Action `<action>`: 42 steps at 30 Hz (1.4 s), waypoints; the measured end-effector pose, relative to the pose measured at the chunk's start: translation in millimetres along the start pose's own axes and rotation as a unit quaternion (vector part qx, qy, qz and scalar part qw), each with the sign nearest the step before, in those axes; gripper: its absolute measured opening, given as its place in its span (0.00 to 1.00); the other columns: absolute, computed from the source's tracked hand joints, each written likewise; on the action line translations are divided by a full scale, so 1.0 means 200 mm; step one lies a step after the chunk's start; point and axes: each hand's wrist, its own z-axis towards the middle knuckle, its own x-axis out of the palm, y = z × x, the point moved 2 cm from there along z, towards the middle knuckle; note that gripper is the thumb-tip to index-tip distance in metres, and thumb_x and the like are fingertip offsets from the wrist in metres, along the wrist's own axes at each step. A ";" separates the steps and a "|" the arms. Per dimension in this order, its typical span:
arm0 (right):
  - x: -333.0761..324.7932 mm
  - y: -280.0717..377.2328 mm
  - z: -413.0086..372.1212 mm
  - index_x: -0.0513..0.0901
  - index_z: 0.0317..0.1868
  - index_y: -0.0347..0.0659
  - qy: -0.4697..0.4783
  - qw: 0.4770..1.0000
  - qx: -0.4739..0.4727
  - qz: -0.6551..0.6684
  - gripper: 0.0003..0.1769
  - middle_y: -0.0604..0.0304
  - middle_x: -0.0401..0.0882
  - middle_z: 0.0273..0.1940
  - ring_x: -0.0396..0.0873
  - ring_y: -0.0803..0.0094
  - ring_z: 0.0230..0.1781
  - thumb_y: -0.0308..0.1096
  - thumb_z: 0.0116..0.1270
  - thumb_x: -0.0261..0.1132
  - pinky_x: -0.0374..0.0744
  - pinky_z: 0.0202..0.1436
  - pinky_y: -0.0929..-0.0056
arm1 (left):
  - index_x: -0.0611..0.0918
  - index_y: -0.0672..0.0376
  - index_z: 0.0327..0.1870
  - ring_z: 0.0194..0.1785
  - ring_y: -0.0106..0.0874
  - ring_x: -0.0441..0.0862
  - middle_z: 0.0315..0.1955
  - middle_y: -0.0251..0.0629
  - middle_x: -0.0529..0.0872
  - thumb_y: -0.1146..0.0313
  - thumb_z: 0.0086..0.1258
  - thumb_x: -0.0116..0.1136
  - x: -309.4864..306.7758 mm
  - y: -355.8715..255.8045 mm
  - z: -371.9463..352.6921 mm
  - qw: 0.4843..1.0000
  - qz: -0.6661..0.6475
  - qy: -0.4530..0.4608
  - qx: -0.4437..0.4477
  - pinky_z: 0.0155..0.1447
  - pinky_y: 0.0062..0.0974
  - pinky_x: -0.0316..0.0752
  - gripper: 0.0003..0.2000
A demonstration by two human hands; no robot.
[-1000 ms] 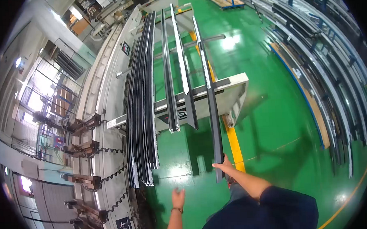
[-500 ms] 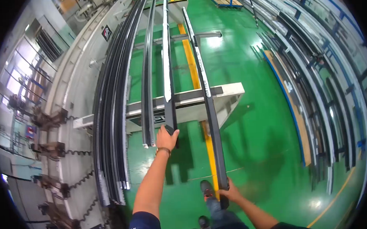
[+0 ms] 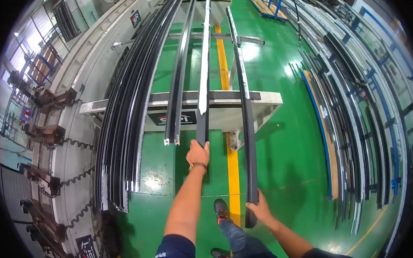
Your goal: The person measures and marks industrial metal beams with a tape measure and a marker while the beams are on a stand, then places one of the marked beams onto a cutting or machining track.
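Observation:
My left hand (image 3: pixel 198 154) is closed round the near end of a dark profile with a white film strip (image 3: pixel 205 69), lying across the support arm. Further right, my right hand (image 3: pixel 259 207) grips the near end of another long dark profile (image 3: pixel 248 141), which has white printed lettering on its far part. Just left of my left hand lies a shorter-reaching grey profile (image 3: pixel 175 98) with an open cut end. A bundle of several dark profiles (image 3: pixel 127 105) rests at the left on the same support.
The pale support arm (image 3: pixel 272 98) crosses ahead. Clamps (image 3: pixel 47 134) and coiled hoses line the machine at left. Racks of profiles (image 3: pixel 353 104) stand at right beside a wooden board (image 3: pixel 324 124). A yellow line (image 3: pixel 234 174) runs along the green floor (image 3: pixel 286 158).
The view has shifted, so the support and profiles sit differently in the frame. Both hands keep their grips on the profile ends; the right profile now lies more upright in view.

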 end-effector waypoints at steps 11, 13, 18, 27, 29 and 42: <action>0.20 0.18 -0.52 0.61 0.76 0.32 -0.189 0.939 -0.206 -0.199 0.46 0.32 0.56 0.75 0.53 0.35 0.78 0.37 0.60 0.71 0.55 0.81 0.44 | 0.74 0.62 0.47 0.41 0.61 0.84 0.38 0.58 0.86 0.43 0.68 0.65 -0.48 0.85 -2.08 0.996 0.002 0.058 -0.074 0.46 0.56 0.77 0.27; 0.31 0.20 -0.64 0.61 0.77 0.33 -0.171 0.925 -0.275 -0.198 0.47 0.32 0.56 0.75 0.53 0.35 0.78 0.36 0.60 0.71 0.55 0.81 0.43 | 0.74 0.61 0.46 0.41 0.61 0.84 0.38 0.57 0.86 0.42 0.68 0.64 -0.52 0.98 -2.39 0.994 0.002 0.056 -0.089 0.46 0.56 0.77 0.28; 0.58 0.14 -0.91 0.59 0.77 0.30 -0.035 0.977 -0.205 -0.045 0.51 0.32 0.62 0.73 0.59 0.39 0.77 0.47 0.62 0.74 0.60 0.80 0.52 | 0.75 0.62 0.45 0.40 0.60 0.85 0.36 0.57 0.86 0.39 0.66 0.65 -0.62 1.34 -3.19 0.990 0.008 0.083 -0.113 0.45 0.55 0.78 0.30; 0.71 0.16 -0.78 0.41 0.83 0.37 0.195 0.956 0.118 0.186 0.67 0.36 0.50 0.81 0.53 0.43 0.81 0.63 0.61 0.73 0.61 0.78 0.39 | 0.77 0.67 0.62 0.45 0.54 0.84 0.45 0.57 0.86 0.50 0.68 0.71 -0.71 1.68 -4.37 0.981 0.039 0.018 -0.188 0.52 0.51 0.78 0.32; 0.72 0.23 -0.71 0.39 0.84 0.37 0.230 0.930 0.168 0.231 0.70 0.41 0.46 0.83 0.48 0.47 0.84 0.63 0.59 0.75 0.59 0.79 0.37 | 0.74 0.65 0.67 0.50 0.57 0.83 0.49 0.58 0.86 0.48 0.67 0.70 -0.70 1.70 -4.43 0.978 0.022 0.025 -0.204 0.57 0.54 0.76 0.35; 0.98 0.12 -0.49 0.68 0.65 0.27 0.303 0.944 0.113 0.059 0.50 0.45 0.80 0.56 0.80 0.62 0.55 0.53 0.53 0.80 0.80 0.53 0.60 | 0.70 0.71 0.71 0.71 0.55 0.72 0.66 0.63 0.76 0.47 0.65 0.70 -0.77 1.06 -2.29 0.990 -0.128 0.054 -0.012 0.76 0.45 0.66 0.41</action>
